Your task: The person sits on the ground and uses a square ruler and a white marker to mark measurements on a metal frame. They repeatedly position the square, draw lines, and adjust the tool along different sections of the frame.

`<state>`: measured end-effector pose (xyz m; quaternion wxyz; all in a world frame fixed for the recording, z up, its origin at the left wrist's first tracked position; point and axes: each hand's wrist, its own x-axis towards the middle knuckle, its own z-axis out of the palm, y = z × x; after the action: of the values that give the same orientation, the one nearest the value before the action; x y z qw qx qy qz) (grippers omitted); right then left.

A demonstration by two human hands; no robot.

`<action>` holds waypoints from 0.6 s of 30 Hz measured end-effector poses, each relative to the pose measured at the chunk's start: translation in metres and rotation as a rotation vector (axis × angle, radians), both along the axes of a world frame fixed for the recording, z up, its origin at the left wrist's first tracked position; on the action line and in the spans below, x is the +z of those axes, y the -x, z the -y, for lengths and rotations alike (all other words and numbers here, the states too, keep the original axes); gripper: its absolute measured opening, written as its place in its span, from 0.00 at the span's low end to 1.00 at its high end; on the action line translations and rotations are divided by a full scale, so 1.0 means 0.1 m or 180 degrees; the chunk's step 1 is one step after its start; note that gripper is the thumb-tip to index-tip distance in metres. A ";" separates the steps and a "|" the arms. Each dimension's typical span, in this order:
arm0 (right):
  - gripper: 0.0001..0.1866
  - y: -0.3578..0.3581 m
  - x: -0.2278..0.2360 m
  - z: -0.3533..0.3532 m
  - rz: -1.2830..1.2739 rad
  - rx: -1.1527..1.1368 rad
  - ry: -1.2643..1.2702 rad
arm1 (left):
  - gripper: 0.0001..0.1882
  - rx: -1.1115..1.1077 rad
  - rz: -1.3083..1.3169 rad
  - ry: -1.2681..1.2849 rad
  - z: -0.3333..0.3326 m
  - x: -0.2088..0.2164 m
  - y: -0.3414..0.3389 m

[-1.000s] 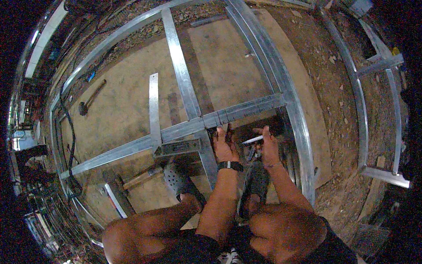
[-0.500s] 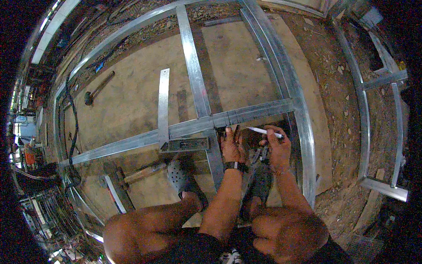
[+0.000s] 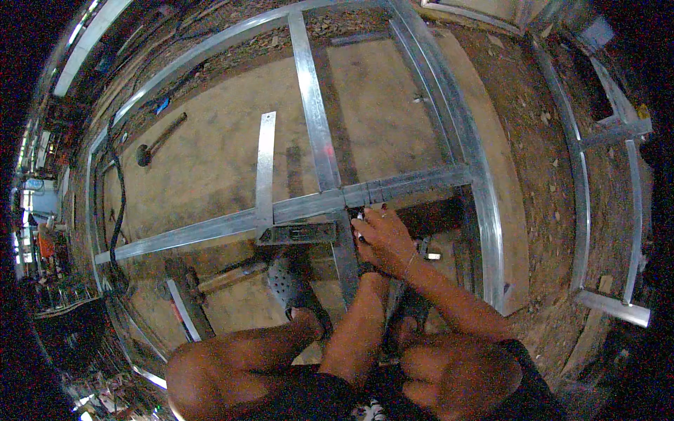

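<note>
My right hand (image 3: pixel 386 242) is closed round a white pen (image 3: pixel 360 219), its tip down by the upper side of the metal frame's joint. Beneath it, my left hand is mostly covered; only its wrist (image 3: pixel 372 274) with a dark band and the forearm show, so its fingers cannot be made out. Both hands are at the near side of a galvanised crossbar (image 3: pixel 414 180), which bears several dark pencil-like lines. Left of them, a try square lies with its steel blade (image 3: pixel 266 158) across the bar and its dark stock (image 3: pixel 298 233) against the bar's near edge.
A hammer (image 3: pixel 161 139) lies on the board (image 3: pixel 210 151) inside the frame. Near my left clog (image 3: pixel 289 281) rests a wooden-handled sledgehammer (image 3: pixel 228 277). A black cable (image 3: pixel 121 203) runs over the frame's left side. Another metal frame (image 3: pixel 581 203) stands at right.
My right hand has moved left with the pen, from beside my left hand to over it, now covering its fingers. The view has shifted slightly.
</note>
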<state>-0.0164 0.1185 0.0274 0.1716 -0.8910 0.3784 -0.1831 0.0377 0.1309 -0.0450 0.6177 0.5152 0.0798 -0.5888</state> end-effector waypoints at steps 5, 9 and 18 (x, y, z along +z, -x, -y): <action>0.20 -0.13 0.15 0.08 -0.0352 0.0184 -0.0071 | 0.22 0.0069 -0.0044 -0.0004 -0.02 0.05 0.00; 0.14 -0.20 0.09 0.08 -0.0535 0.0314 -0.0205 | 0.22 0.0094 -0.0064 -0.0002 -0.03 0.07 -0.03; 0.13 -0.14 0.18 -0.04 -0.0586 0.0198 0.0485 | 0.23 0.0115 -0.0143 -0.0027 -0.03 0.11 0.00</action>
<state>-0.0021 0.1226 0.0454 0.0735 -0.9258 0.3497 -0.1233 0.0380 0.1339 -0.0335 0.6241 0.5029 0.1055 -0.5886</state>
